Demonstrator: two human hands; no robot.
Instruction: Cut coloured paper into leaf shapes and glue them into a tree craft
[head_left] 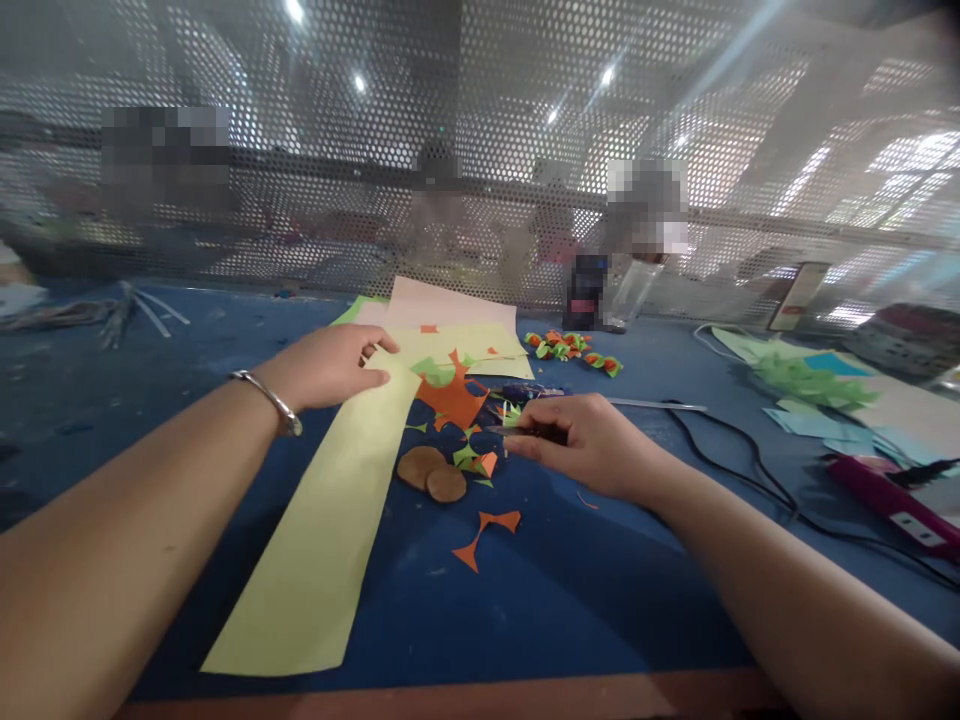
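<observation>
My left hand [330,365], with a metal bangle on the wrist, pinches the far end of a long pale yellow paper strip [322,530] that lies across the blue table [570,590]. My right hand [585,440] is closed around a dark thin tool, probably scissors, whose tip [506,430] points left at the paper scraps. Orange [454,400] and green [431,372] paper cut-offs lie between the hands. Two brown round discs [433,475] sit just in front of them.
Pink and yellow sheets [450,310] lie stacked behind. Small rolled green-orange paper pieces [574,348] sit at the back. A black cable [750,470] runs to a pink device [892,500] at right. Green and blue cut paper [817,385] lies at far right. A perforated metal screen [480,180] closes the back.
</observation>
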